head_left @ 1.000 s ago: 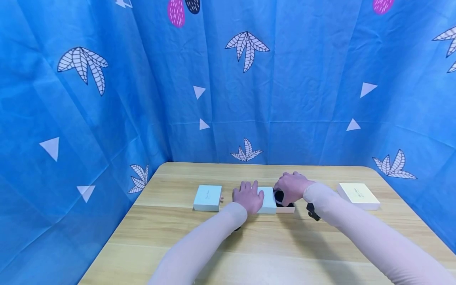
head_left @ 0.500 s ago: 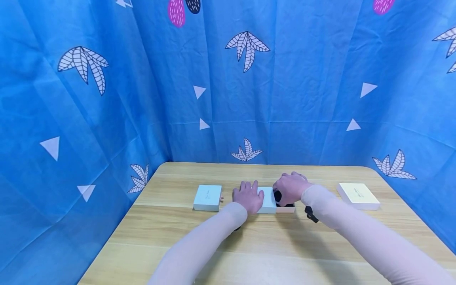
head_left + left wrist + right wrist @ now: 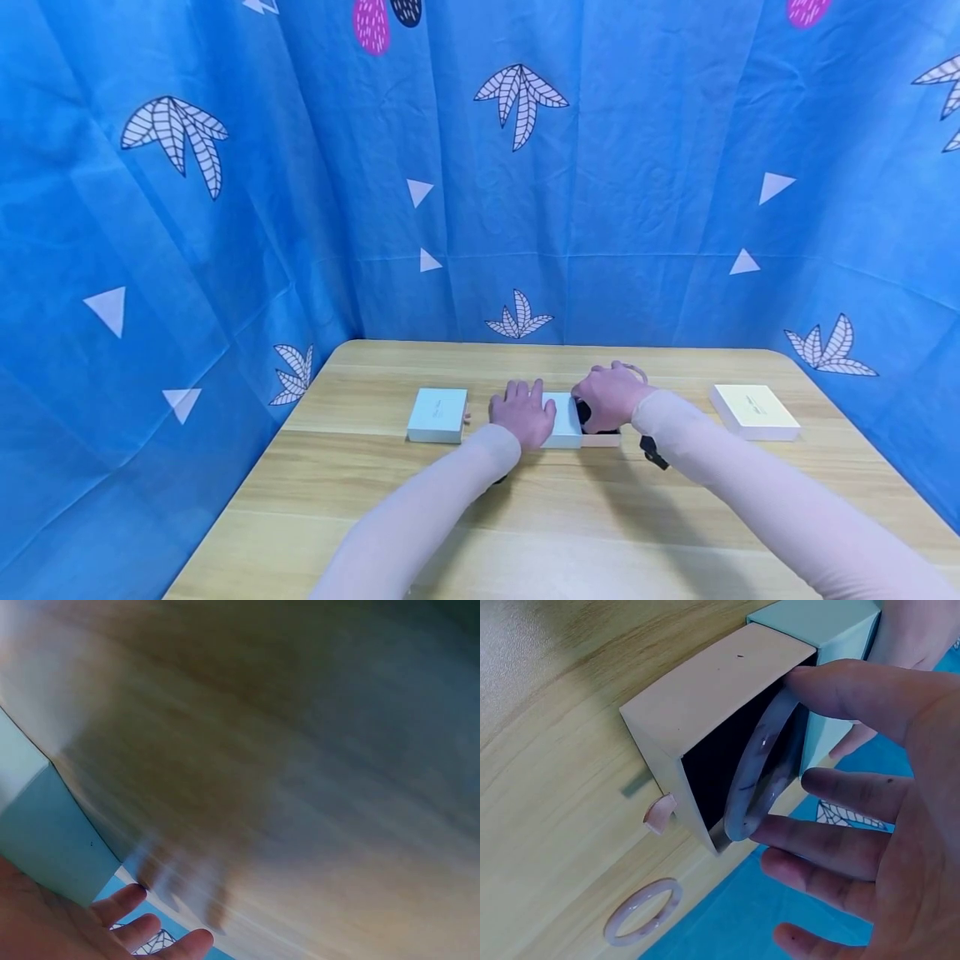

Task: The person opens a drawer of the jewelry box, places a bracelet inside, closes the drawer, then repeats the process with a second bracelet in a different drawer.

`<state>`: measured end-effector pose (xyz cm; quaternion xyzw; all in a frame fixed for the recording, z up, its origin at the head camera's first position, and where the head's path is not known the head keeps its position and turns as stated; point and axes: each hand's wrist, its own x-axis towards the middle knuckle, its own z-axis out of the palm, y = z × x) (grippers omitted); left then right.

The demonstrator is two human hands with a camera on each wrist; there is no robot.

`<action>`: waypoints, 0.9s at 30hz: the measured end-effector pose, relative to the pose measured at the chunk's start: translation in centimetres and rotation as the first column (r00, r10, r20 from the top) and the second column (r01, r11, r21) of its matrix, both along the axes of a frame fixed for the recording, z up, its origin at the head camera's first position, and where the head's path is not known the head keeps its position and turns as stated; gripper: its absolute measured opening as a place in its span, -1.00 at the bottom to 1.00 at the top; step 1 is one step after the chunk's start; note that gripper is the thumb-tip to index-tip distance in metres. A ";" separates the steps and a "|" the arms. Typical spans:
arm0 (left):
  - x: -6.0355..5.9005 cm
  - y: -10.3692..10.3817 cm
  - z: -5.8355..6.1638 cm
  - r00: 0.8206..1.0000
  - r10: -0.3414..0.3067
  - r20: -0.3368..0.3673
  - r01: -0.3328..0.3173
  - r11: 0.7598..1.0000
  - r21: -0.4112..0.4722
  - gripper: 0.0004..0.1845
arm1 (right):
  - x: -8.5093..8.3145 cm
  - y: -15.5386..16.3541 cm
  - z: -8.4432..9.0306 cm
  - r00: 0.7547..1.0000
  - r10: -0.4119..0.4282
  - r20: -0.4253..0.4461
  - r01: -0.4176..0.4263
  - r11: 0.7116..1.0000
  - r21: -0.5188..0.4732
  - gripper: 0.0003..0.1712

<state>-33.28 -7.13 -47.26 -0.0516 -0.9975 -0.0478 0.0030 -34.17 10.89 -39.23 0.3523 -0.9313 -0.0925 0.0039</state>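
Note:
My left hand [image 3: 522,415] rests on the light blue sleeve [image 3: 562,421] of a drawer box, its fingers extended. In the left wrist view, several of its fingers [image 3: 139,930] stretch along the box's side. A pale pink drawer [image 3: 718,682] with a dark inside sticks out of the sleeve to the right. My right hand [image 3: 611,396] pinches a pale, mottled bangle [image 3: 747,772] between thumb and fingers, tilted in the drawer's opening. A second bangle [image 3: 613,928] lies on the table beyond the drawer's end; in the head view it shows partly behind my right hand.
To the left lies another light blue box [image 3: 437,415] with a small pink tab. A cream-topped box [image 3: 753,411] lies at the right. The wooden table [image 3: 600,533] ends at a blue patterned curtain [image 3: 637,208] on the back and sides.
My right hand has shifted slightly to the left over the drawer, and more of the bangle behind it shows. My left hand has stayed on the sleeve.

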 end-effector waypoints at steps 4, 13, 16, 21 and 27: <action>0.1 0.0 0.2 1.000 -0.003 0.000 0.003 1.000 -0.005 -0.30 | 0.0 0.1 0.2 1.000 -0.005 0.009 0.005 1.000 -0.002 -0.57; 0.5 0.0 0.4 1.000 -0.007 -0.010 0.007 1.000 0.001 -0.29 | 0.0 0.9 0.1 1.000 0.010 0.028 -0.008 0.998 -0.061 -0.61; 0.5 0.0 0.4 1.000 -0.005 -0.004 0.005 1.000 0.006 -0.29 | 0.0 1.2 -0.1 0.999 0.019 0.041 -0.015 0.995 -0.096 -0.60; 0.5 0.1 0.4 1.000 -0.006 0.007 0.006 1.000 0.011 -0.29 | 0.0 2.1 -0.2 0.998 0.048 0.046 -0.040 0.986 -0.159 -0.56; 0.5 0.1 0.4 1.000 -0.002 0.014 0.002 1.000 0.003 -0.29 | -0.3 3.2 -0.2 0.996 0.008 0.089 0.010 0.981 -0.193 -0.38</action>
